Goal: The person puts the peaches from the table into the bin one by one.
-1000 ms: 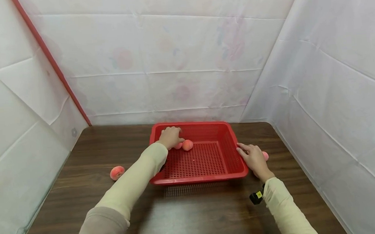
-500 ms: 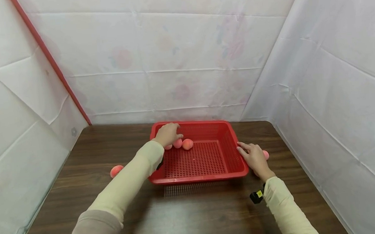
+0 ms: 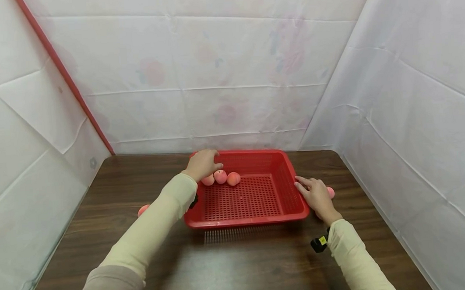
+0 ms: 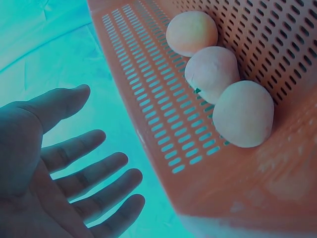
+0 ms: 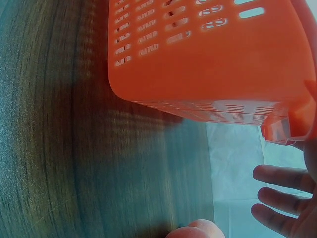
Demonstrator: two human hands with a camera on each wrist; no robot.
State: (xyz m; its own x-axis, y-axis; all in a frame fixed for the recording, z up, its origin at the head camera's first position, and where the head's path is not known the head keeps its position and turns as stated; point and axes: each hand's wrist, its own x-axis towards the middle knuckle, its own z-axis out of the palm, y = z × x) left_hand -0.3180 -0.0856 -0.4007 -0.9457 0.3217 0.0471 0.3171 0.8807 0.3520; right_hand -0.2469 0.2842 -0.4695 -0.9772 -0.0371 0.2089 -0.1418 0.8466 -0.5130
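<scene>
Three pink-orange peaches sit in a row along the far left part of a red plastic basket (image 3: pixel 242 223): a left peach (image 3: pixel 208 180), a middle peach (image 3: pixel 220 176) and a right peach (image 3: pixel 233 178). My left hand (image 3: pixel 202 164) is over the basket's far left corner, fingers spread and holding nothing; the left wrist view shows its palm apart from the peaches. At the basket's right rim, my right hand (image 3: pixel 316 197) rests with thumb and forefinger touching it. In the right wrist view its other fingers (image 5: pixel 282 181) stretch out straight.
Another peach (image 3: pixel 330 192) lies on the brown table (image 3: pixel 239 267) just right of my right hand. To the left, a peach (image 3: pixel 143 209) is partly covered by my left sleeve. White sheets (image 3: pixel 229 75) hang behind and at both sides.
My left hand has drawn back to the left and away from the peaches, uncovering the left one in the basket. My right hand stays at the rim.
</scene>
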